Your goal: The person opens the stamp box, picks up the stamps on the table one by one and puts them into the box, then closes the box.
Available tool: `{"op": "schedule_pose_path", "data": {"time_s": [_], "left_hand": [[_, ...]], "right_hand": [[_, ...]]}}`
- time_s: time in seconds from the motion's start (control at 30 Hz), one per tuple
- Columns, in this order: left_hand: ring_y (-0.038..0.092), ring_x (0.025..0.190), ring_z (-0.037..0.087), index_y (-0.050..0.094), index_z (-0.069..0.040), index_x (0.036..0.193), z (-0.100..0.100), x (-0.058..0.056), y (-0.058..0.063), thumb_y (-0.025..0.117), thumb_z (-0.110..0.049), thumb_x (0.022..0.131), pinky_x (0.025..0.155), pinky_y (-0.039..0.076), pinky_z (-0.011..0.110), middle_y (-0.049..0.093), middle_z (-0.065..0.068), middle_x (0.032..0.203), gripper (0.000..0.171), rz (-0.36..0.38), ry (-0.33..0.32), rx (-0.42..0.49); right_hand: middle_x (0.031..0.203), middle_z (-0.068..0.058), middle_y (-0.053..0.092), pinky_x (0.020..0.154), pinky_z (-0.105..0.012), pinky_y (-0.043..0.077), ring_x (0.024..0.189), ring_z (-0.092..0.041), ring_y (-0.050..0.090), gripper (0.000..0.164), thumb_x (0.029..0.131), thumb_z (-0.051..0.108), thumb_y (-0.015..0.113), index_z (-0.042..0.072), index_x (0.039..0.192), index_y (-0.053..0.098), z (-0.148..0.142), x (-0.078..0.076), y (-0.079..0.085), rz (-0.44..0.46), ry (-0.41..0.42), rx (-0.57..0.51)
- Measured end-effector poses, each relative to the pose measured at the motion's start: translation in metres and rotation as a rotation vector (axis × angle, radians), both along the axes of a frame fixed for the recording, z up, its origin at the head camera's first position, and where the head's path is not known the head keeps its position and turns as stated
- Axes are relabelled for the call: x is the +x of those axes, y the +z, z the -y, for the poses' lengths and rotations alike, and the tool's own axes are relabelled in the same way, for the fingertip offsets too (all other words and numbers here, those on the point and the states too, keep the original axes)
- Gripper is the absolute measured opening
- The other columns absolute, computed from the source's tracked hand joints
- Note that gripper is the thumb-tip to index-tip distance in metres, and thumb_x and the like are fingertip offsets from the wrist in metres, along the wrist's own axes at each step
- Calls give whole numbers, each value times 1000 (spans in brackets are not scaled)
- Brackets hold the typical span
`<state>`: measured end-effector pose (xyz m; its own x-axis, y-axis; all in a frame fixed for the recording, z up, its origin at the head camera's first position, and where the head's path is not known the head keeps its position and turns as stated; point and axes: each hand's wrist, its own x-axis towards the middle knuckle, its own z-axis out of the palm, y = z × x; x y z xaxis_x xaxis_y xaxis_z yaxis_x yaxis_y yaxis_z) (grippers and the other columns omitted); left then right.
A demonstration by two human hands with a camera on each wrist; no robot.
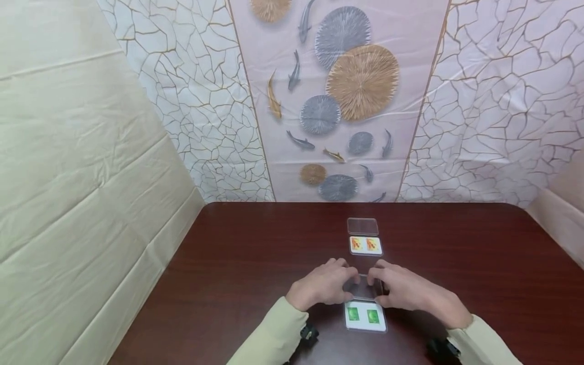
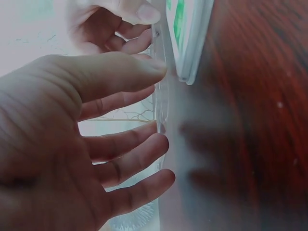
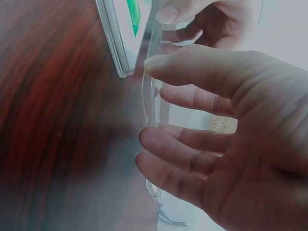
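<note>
Both hands are at a clear plastic lid (image 1: 365, 288), which lies low over the table just beyond a shallow clear box with two green pictures on white (image 1: 365, 317). My left hand (image 1: 325, 284) grips the lid's left edge between thumb and fingers. At the opposite edge, my right hand (image 1: 403, 286) holds it the same way. In the left wrist view the lid (image 2: 162, 103) shows edge-on as a thin clear strip. The right wrist view shows the thumb touching the lid (image 3: 150, 106), with the other fingers spread along it.
Farther back on the dark wooden table (image 1: 255, 263) sits a second box with two orange pictures (image 1: 366, 246). Another clear lid (image 1: 362, 226) lies just behind it. A patterned cloth (image 1: 337, 101) hangs beyond the table's far edge, and a pale cloth (image 1: 91, 182) hangs at left.
</note>
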<state>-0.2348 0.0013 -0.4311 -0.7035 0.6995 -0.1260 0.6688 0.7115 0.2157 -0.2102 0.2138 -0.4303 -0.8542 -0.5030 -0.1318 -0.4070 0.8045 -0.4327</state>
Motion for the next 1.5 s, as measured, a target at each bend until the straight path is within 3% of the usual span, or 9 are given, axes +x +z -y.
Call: {"op": "schedule_pose_path", "data": {"time_s": [0.67, 1.5], "left_hand": [[48, 94, 7, 66, -32, 114, 7, 10, 4, 75, -35, 86, 70, 43, 22, 58, -6, 114, 29, 15, -58, 5], [49, 93, 8, 64, -31, 115, 15, 27, 6, 76, -38, 84, 68, 42, 19, 59, -4, 112, 34, -85, -151, 2]], "right_hand": [[97, 3, 50, 55, -22, 39, 66, -4, 45, 28, 78, 24, 80, 22, 101, 64, -1, 15, 3, -14, 52, -34], [104, 8, 48, 56, -19, 39, 67, 1, 43, 28, 77, 26, 79, 23, 99, 62, -3, 32, 8, -55, 128, -50]]}}
